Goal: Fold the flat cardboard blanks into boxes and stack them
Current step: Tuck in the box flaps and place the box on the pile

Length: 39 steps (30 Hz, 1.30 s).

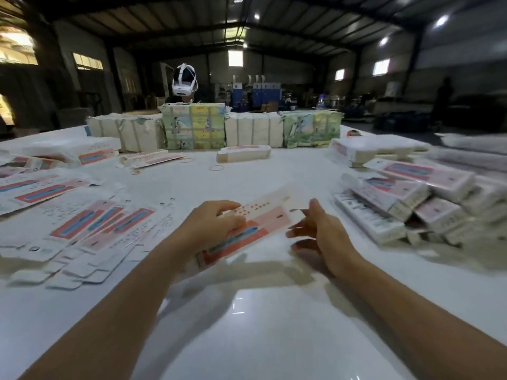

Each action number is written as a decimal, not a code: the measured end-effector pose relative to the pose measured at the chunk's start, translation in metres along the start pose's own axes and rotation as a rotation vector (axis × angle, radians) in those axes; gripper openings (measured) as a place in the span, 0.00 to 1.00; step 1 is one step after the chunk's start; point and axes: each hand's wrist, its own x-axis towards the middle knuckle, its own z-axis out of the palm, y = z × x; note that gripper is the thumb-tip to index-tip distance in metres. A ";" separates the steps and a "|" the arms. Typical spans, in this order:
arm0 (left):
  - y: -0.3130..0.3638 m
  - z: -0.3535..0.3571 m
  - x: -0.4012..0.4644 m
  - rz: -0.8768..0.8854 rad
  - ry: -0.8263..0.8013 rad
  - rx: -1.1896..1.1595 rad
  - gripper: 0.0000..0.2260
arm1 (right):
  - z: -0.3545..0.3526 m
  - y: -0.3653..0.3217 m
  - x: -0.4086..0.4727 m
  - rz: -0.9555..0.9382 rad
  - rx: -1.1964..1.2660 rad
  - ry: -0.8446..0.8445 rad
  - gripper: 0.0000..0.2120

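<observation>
One blank (247,229) sits in the left hand's (216,223) clenched grip; the right hand (321,231) is released beside it.

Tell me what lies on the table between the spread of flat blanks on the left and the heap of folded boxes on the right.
In the head view, only the carton being folded, gripped by the left hand, with the right hand beside it.

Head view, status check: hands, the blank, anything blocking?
Left hand grips blank above table. Right hand open beside its right end. Flat blanks left, folded boxes right, nothing blocking.
</observation>
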 end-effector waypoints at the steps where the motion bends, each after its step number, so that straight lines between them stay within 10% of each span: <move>1: 0.000 0.011 -0.004 0.007 -0.023 -0.019 0.18 | -0.001 -0.002 -0.002 0.071 0.143 -0.033 0.19; 10: -0.003 0.045 -0.026 0.250 -0.035 0.520 0.52 | 0.005 0.000 -0.011 0.047 0.138 -0.161 0.08; 18: 0.006 0.032 -0.033 0.420 0.226 0.421 0.46 | -0.003 -0.006 -0.015 0.071 0.418 -0.375 0.12; 24: 0.011 0.022 -0.037 0.458 0.310 0.563 0.37 | -0.008 -0.005 -0.016 -0.220 -0.068 -0.294 0.18; 31: -0.001 0.034 -0.035 0.427 0.145 0.497 0.46 | -0.011 -0.003 -0.012 -0.092 0.012 -0.354 0.06; 39: -0.003 0.037 -0.033 0.511 0.142 0.436 0.44 | -0.009 -0.009 -0.018 0.084 0.080 -0.467 0.19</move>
